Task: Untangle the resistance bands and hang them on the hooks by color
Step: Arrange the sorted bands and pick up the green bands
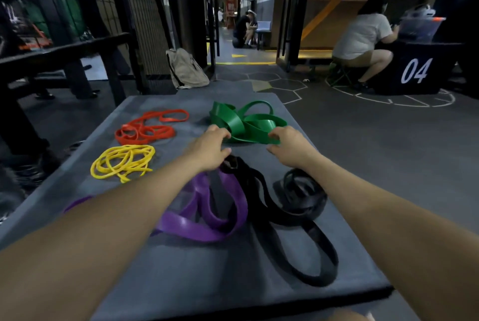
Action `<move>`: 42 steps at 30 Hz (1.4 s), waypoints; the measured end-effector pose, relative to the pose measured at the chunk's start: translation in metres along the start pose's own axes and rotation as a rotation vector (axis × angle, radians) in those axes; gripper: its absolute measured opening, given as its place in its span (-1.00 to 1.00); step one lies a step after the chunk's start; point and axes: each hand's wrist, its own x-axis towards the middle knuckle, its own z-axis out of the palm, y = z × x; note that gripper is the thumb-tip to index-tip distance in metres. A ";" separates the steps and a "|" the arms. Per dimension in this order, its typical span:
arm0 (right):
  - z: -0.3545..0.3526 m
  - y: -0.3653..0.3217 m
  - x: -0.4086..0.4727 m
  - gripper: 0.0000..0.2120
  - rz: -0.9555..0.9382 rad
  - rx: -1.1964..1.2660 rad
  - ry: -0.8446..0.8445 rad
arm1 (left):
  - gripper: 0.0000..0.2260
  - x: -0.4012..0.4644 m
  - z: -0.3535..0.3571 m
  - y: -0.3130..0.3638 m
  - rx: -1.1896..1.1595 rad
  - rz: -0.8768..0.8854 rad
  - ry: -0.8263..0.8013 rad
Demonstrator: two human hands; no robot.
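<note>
Several bundles of resistance bands lie on a grey mat (181,281). Wide green bands (246,121) sit tangled at the far middle. Orange bands (147,126) and thin yellow bands (124,162) lie at the left. Purple bands (207,214) and black bands (293,217) lie near me, crossing each other. My left hand (210,149) hovers at the green bundle's left edge, fingers apart and curled, holding nothing. At the bundle's near right edge is my right hand (290,147), fingers spread and fingertips touching the green band. No hooks are in view.
A beige backpack (186,69) leans against a mesh wall behind the mat. A black bench frame (64,56) stands at the left. A person (363,38) sits at the right beside a black box marked 04 (417,69). Other people sit down the corridor.
</note>
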 end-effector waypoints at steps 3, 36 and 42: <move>0.019 -0.001 0.051 -0.61 0.014 -0.004 0.039 | -0.61 0.040 0.007 -0.022 0.044 -0.016 0.025; -0.210 -0.135 0.228 -0.69 0.106 0.192 -0.148 | -0.46 0.200 -0.263 -0.001 0.026 -0.116 -0.082; -0.325 -0.233 0.242 -0.68 -0.129 0.306 -0.172 | -0.48 0.187 -0.396 0.017 -0.072 -0.258 0.059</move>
